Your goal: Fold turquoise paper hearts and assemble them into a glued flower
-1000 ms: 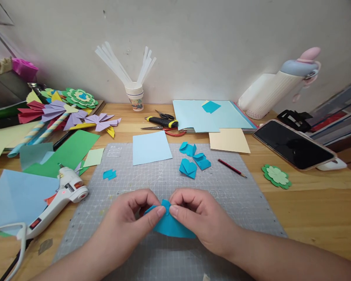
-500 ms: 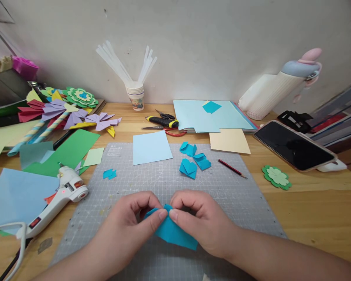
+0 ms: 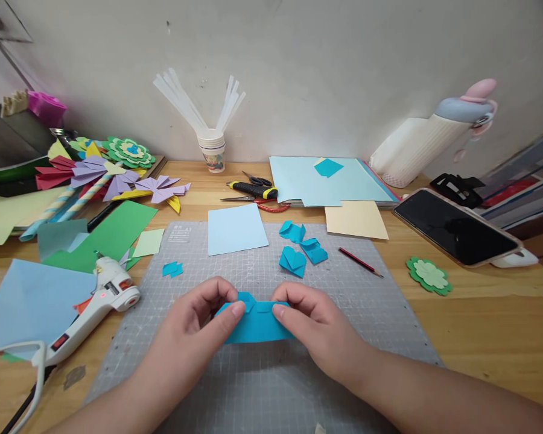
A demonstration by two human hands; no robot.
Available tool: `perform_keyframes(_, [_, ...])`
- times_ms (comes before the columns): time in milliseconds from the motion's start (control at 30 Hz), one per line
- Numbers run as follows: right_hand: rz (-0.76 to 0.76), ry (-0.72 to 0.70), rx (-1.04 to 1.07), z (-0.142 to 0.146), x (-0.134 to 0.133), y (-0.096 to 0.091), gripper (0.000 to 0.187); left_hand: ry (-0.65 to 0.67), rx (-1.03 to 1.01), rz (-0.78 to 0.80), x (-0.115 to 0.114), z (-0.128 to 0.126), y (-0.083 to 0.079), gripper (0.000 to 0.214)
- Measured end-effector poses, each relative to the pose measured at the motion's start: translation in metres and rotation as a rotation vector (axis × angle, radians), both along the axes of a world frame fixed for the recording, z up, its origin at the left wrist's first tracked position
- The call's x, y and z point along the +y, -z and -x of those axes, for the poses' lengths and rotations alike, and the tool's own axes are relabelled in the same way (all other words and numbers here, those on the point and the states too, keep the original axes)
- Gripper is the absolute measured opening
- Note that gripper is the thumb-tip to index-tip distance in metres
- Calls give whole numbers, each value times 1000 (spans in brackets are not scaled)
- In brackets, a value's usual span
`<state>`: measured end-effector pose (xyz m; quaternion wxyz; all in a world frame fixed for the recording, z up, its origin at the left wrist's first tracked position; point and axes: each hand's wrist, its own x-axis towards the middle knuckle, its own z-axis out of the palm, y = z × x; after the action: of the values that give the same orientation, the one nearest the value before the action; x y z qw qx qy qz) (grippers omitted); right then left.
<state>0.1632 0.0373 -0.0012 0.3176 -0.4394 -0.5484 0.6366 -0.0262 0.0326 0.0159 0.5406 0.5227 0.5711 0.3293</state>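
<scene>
A folded piece of bright blue paper (image 3: 256,325) lies low over the grey cutting mat (image 3: 344,313), held at its top edge by both hands. My left hand (image 3: 199,328) pinches its left end between thumb and fingers. My right hand (image 3: 317,325) pinches the right end the same way. Behind them on the mat sit three small folded blue heart shapes (image 3: 298,250), a pale blue sheet (image 3: 236,228) and a tiny blue scrap (image 3: 171,269).
A white glue gun (image 3: 95,304) with its cord lies left of the mat. Coloured paper and paper flowers (image 3: 117,175) crowd the back left. Scissors and a knife (image 3: 253,190), a paper cup (image 3: 212,150), a red pencil (image 3: 359,262), a phone (image 3: 457,228) and a green flower (image 3: 429,274) are also on the wooden desk.
Both hands have moved slightly away from me and spread apart along the blue paper. The piece, tilted before, now lies level as a wide strip.
</scene>
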Motion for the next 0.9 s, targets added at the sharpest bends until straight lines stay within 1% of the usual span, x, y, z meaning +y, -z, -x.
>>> perform_keyframes(133, [-64,-38,-54,1,-1,0,18,52,42,14,1,0,2,22])
perform_keyframes(200, [-82,-43,-40,0,-1,0,18,74,41,36,1,0,2,25])
perform_keyframes(333, [-67,-6,-23,-1,0,2,18,52,23,42,3,1,3,26])
perform_keyframes(467, [-23,-13,-9,0,0,3,13,87,15,9,3,-1,4,24])
perform_keyframes(600, [-32,-16,40,0,1,3,14,93,60,4,-1,-3,5,19])
perform_keyframes(667, [-44,-3,39,-1,2,3,15,106,116,-43,-3,-3,3,18])
perform_keyframes(733, [-54,5,31,-2,2,3,17,142,158,-132,-2,-4,1,15])
perform_keyframes(833, [-54,-4,24,-2,2,2,19,194,160,-241,0,-4,-2,10])
perform_keyframes(900, [-43,-17,23,-1,1,0,19,190,144,-256,2,-3,-3,9])
